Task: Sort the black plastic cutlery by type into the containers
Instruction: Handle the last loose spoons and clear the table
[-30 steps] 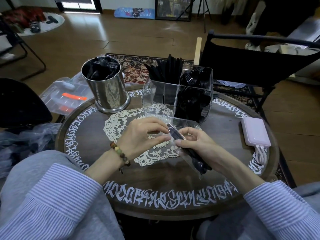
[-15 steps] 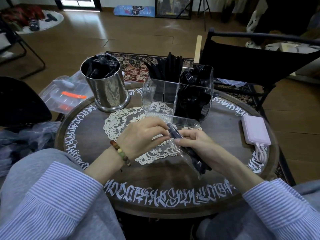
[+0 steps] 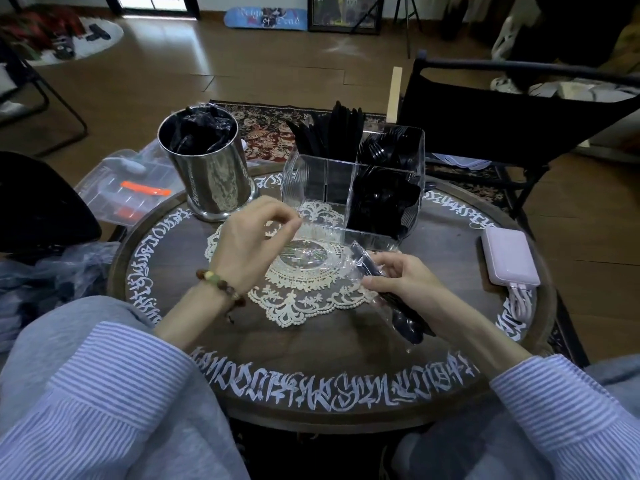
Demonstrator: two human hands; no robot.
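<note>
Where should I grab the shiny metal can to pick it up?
Grip the can round its smooth middle, coming from the left side. It stands upright, crinkly black wrappers fill its open top, and the clear box stands to its right.

Brown wood floor, patterned rug, black folding chair behind.

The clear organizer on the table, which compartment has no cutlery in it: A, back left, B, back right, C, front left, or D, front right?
C: the clear organizer's front-left compartment shows only the lace doily through it, while the other three hold black cutlery.
</note>
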